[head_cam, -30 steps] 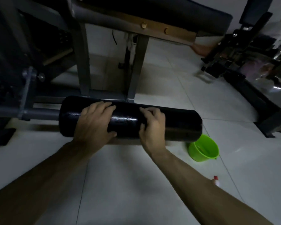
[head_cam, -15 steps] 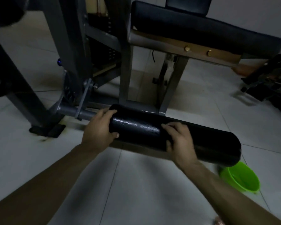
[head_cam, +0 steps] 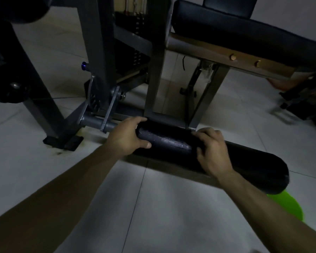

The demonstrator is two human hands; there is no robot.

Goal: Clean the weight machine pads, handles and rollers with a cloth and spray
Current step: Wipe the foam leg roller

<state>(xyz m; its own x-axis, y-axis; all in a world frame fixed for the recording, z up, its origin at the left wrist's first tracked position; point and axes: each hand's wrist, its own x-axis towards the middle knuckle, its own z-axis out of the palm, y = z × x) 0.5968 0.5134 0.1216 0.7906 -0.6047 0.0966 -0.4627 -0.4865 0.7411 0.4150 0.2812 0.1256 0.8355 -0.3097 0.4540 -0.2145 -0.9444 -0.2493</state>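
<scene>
While we look down in the dim light, we see both hands on the long black cylindrical foam roller, which lies across the low front of the grey metal weight machine frame, just above the pale tiled floor. The left hand wraps the roller's left end, where the grey steel axle comes out; its fingers go over the top and the thumb presses on the near side. The right hand grips the roller near its middle, fingers curled over the top. We see no cloth in either hand. The surface between the hands shines as if wet. Behind and above the roller stands the black padded seat cushion on its wooden board. A bright green plastic bowl sits on the floor, partly hidden under the roller's right end.
</scene>
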